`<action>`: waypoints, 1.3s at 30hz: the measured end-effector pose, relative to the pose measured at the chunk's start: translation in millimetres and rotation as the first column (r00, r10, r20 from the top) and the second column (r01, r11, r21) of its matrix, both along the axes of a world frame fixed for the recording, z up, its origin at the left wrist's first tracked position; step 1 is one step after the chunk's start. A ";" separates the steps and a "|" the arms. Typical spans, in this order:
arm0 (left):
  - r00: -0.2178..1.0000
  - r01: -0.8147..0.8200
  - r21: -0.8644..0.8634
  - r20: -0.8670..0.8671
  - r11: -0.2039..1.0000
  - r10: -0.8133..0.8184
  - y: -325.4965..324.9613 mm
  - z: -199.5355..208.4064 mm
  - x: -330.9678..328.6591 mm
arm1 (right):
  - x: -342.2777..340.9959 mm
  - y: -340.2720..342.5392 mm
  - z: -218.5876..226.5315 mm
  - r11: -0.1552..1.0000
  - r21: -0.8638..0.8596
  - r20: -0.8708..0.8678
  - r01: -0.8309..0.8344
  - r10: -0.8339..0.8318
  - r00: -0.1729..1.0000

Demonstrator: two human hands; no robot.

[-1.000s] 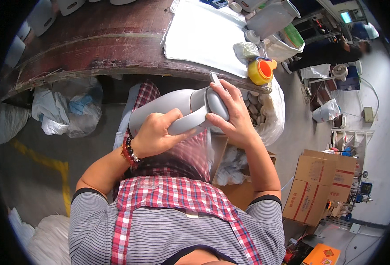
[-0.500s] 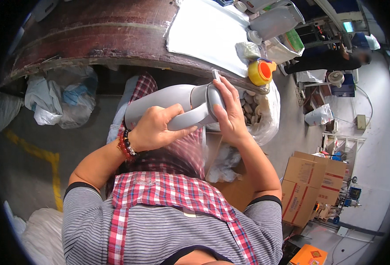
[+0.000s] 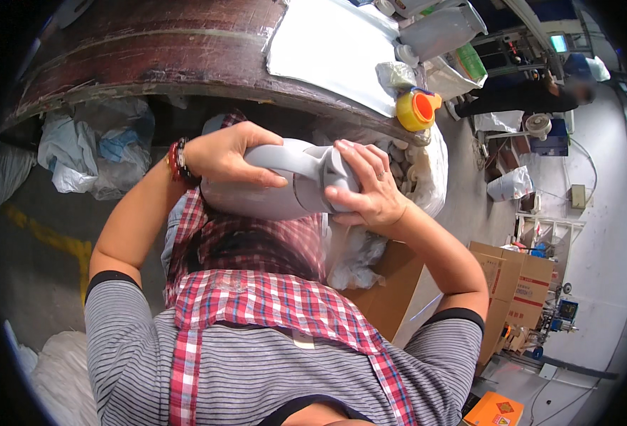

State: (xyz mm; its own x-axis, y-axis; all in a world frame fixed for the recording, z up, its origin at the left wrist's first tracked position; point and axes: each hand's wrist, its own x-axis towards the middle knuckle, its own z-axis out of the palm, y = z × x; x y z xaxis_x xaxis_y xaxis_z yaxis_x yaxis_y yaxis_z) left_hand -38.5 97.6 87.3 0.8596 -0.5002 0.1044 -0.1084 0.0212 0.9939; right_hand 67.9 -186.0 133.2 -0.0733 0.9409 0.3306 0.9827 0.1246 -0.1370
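Observation:
A grey thermos jug lies on its side across my lap, its lidded end toward the right. My left hand is closed around the jug's curved handle, thumb on the near side. Fingers of my right hand wrap over the grey lid at the jug's top end. Under the jug is my red checked apron.
Ahead is a worn dark-red table with a white sheet, a yellow-orange cup and another grey jug. Below it hang plastic bags. Cardboard boxes stand right; a person is farther off.
The jug has rolled about its length, so its handle now faces up and away instead of toward me. My left hand rose with the handle; my right hand shifted round the lid.

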 end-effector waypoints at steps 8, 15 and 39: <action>0.962 0.273 -0.078 0.010 0.959 -0.273 -5.4 -4.5 22.3 | -8.0 -23.7 -2.9 0.946 -0.087 0.178 -0.312 0.323 0.930; 0.958 0.285 -0.121 0.001 0.951 -0.287 -22.0 -5.5 27.5 | -36.7 -37.3 18.4 0.940 -0.234 0.135 -0.247 0.283 0.950; 0.978 0.206 -0.057 -0.014 0.977 -0.207 -16.7 -1.4 28.5 | -40.5 -9.4 71.8 0.718 -0.572 0.217 0.396 -0.333 0.918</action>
